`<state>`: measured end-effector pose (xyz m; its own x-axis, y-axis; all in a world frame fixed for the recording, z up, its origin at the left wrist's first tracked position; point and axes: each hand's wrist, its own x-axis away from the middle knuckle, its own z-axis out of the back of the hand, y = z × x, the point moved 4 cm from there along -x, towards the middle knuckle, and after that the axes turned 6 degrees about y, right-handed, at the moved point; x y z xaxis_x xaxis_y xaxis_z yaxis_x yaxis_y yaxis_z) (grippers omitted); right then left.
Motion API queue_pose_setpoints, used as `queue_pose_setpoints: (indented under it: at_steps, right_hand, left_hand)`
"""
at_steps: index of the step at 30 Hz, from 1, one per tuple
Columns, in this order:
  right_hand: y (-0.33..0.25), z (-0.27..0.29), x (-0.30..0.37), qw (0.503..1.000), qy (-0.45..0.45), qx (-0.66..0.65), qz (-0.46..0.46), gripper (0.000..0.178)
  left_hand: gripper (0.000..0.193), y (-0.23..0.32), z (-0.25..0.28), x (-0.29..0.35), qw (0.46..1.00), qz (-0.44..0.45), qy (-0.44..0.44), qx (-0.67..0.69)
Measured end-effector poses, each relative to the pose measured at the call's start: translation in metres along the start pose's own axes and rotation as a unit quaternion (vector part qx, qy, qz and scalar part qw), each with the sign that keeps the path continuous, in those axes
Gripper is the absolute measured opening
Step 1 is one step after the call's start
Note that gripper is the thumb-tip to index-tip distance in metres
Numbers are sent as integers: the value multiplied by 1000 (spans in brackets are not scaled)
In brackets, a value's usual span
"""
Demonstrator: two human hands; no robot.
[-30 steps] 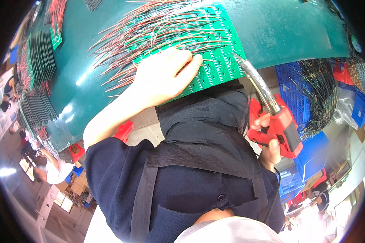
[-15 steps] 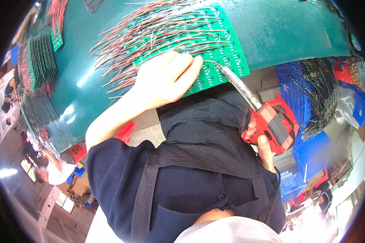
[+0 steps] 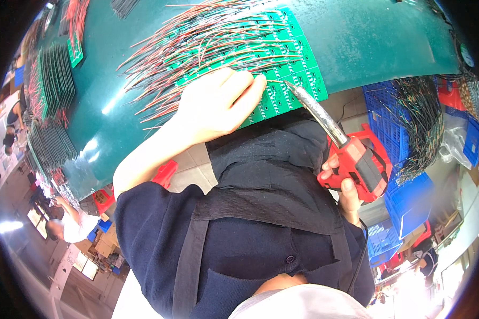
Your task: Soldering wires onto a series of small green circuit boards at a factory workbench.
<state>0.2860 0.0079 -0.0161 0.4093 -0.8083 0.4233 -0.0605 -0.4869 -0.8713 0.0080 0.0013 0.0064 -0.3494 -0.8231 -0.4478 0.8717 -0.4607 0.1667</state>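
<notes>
A panel of green circuit boards point(image 3: 315, 80) lies at the near edge of the table, with rows of red and black wires point(image 3: 159, 72) spread over its left part. My left hand point(image 3: 213, 106) rests over the near rows, thumb and forefinger pinched on a thin wire point(image 3: 273, 81) whose end sticks out to the right. In my right hand point(image 3: 348, 198) is a red soldering gun point(image 3: 359, 167) with a long metal barrel. Its tip is close to the wire's end above the board; whether they touch I cannot tell.
Stacks of wired green boards point(image 3: 56, 80) stand along the green table's point(image 3: 378, 48) left side. To the right are blue crates point(image 3: 383, 114), one holding a bundle of dark wires point(image 3: 423, 122). A red stool point(image 3: 165, 173) is below the table. Another person point(image 3: 69, 226) works far left.
The soldering gun has shifted very slightly to the right, its tip a little farther from my left fingertips. My left hand keeps its place and pinch.
</notes>
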Motion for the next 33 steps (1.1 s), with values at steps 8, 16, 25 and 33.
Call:
queue_pose_setpoints:
  at_steps: [8, 16, 25, 33]
  right_hand:
    - [2, 3, 4, 1000, 0, 0, -5, 55]
    - [-8, -8, 0, 994, 72, 75, 32, 61]
    - [-2, 4, 4, 998, 57, -4, -9, 61]
    - [5, 9, 8, 999, 47, 0, -22, 56]
  left_hand:
    - [34, 0, 2, -1, 1000, 18, -8, 14]
    - [36, 0, 1, -1, 1000, 21, -17, 8]
    - [18, -5, 7, -20, 991, 95, 17, 90]
    - [26, -2, -17, -27, 991, 71, -69, 85]
